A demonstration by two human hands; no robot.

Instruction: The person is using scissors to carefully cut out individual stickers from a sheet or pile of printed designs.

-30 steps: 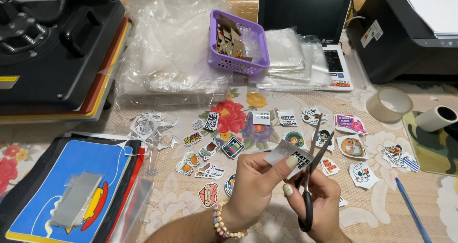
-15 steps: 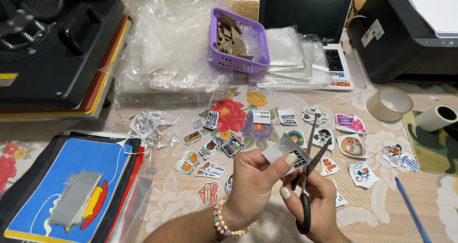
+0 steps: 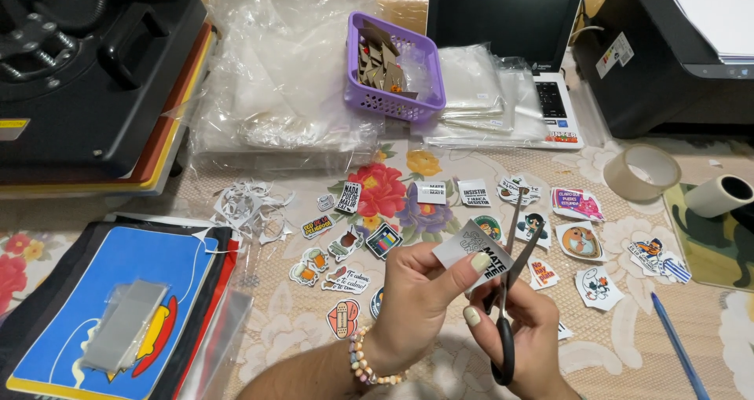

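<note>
Your scissors (image 3: pixel 510 290) have opened wider since a second ago; your right hand (image 3: pixel 526 337) grips them, your left hand (image 3: pixel 416 298) pinches the half-trimmed sticker (image 3: pixel 471 255); finished stickers (image 3: pixel 581 239) lie toward twelve o'clock.

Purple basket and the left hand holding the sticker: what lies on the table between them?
In the head view, cut-out stickers lie on the floral tablecloth between the purple basket and the left hand.

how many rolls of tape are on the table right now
2. A translucent tape roll lies flat on the flowered cloth at the right, in front of the black printer. A white roll lies on its side just right of it. Others may be hidden.
</note>
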